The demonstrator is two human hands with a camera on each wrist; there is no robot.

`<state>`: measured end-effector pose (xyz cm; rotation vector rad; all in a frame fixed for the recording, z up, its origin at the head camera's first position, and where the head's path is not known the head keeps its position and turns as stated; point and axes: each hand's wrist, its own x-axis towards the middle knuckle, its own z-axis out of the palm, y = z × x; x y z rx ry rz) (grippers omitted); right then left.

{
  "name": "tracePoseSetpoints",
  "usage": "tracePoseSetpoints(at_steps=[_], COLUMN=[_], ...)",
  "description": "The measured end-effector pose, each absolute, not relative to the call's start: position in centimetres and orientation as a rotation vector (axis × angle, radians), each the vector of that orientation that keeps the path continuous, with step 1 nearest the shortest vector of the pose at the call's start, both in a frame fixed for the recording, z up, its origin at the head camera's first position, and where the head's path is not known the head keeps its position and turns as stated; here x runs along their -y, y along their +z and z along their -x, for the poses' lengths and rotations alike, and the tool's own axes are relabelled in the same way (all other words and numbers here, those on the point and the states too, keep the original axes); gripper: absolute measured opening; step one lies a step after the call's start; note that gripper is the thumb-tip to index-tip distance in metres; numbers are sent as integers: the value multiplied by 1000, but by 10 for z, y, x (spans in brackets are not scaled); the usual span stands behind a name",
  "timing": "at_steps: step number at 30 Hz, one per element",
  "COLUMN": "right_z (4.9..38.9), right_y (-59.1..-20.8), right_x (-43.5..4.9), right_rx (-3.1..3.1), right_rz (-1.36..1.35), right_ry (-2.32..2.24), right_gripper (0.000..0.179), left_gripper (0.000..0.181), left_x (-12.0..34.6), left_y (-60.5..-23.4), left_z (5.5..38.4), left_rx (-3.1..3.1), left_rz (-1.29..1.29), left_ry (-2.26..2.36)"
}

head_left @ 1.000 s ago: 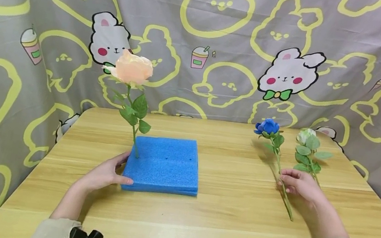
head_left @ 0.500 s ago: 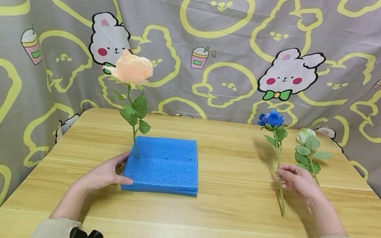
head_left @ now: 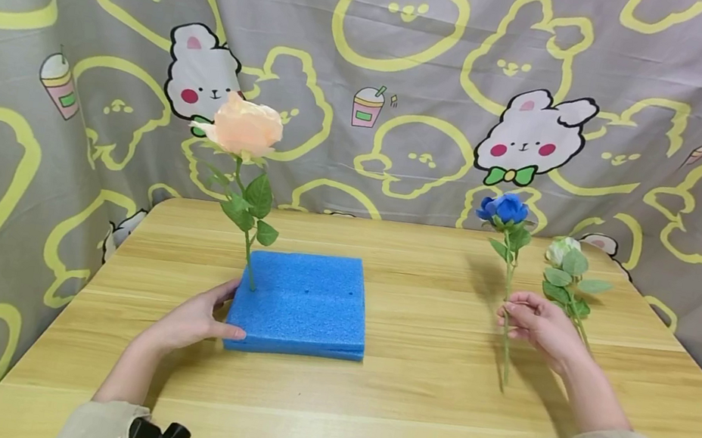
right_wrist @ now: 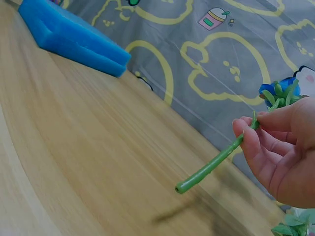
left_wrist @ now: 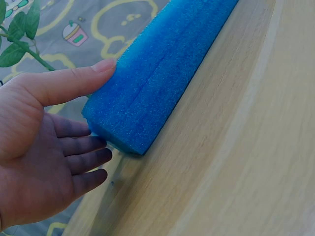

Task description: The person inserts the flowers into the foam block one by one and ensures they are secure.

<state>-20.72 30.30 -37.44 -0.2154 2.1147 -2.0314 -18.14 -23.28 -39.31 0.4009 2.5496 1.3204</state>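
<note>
a person's right hand pinches the stem of a blue flower, held above the wooden table near a white flower. the left hand, fingers straight, touches a blue foam block at its left side, where a peach flower stands.

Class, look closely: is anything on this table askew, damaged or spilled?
Nothing looks spilled. The blue foam block has a slit along its front side, perhaps a split or a seam between layers. The peach flower standing in it leans left rather than upright.
</note>
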Motion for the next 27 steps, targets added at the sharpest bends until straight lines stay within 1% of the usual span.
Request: tracePoseSetpoints(at_steps=[4, 12, 15, 20, 27], right_z=[208, 212, 214, 217, 221], right_y=[-373, -367, -365, -362, -357], right_x=[-297, -286, -281, -271, -253], right_rx=[-2085, -2088, -2068, -2049, -2101], right_rz=[264, 295, 302, 333, 314], right_ry=[-2061, -2042, -2046, -2058, -2054], right_gripper=[13, 24, 22, 12, 13], left_gripper=[102, 101, 101, 101, 102], left_x=[233, 233, 233, 232, 232], left_y=[-393, -393, -393, -392, -392], left_z=[181, 181, 181, 182, 181], left_rx=[-2552, -2555, -2557, -2553, -2557], left_rz=[-402, -406, -408, -413, -401], left_ry=[1315, 1317, 1315, 1322, 1318])
